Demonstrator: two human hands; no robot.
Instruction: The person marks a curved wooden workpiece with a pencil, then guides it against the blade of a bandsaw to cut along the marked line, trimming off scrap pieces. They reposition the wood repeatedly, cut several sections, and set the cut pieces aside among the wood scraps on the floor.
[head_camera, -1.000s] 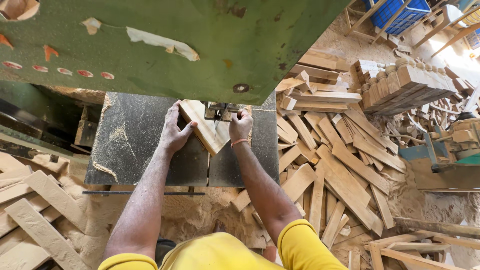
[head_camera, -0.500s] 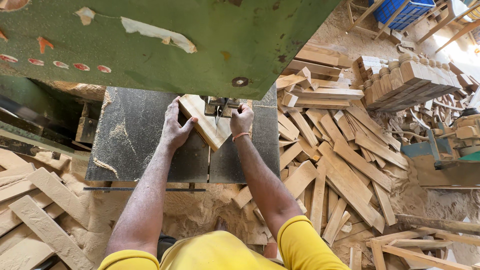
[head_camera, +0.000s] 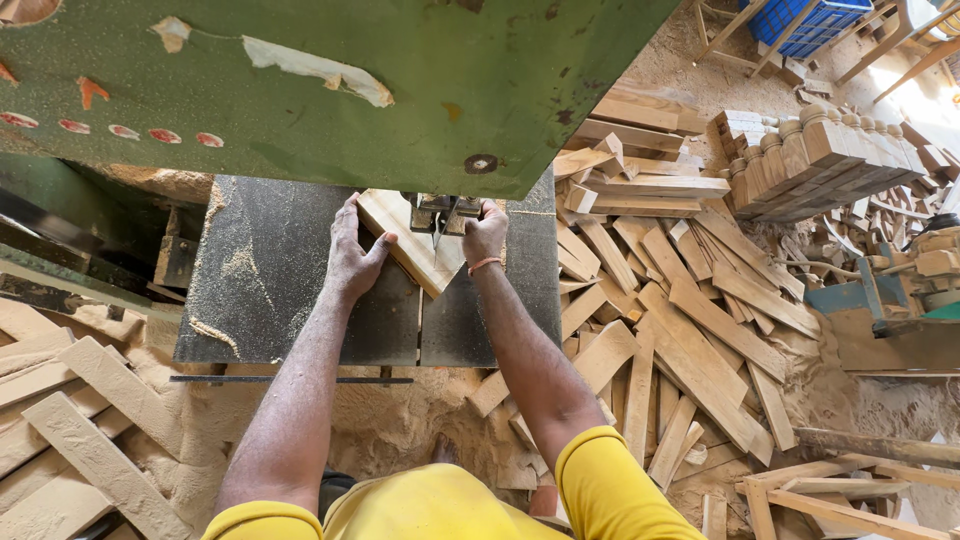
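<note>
Beneath the green saw housing (head_camera: 330, 90), a pale wooden board (head_camera: 415, 250) lies flat on the dark metal table (head_camera: 270, 300), angled across the blade guide (head_camera: 440, 212). The left hand (head_camera: 352, 258) is pressed open-palmed against the board's left edge, fingers spread, while the right hand (head_camera: 486, 232) is curled over its right end beside the guide; neither grip is closed fully around it. A cut appears to be in hand; steady feeding with fingers kept off the blade line is judged necessary. Offcuts (head_camera: 690, 330) are heaped right of the table.
</note>
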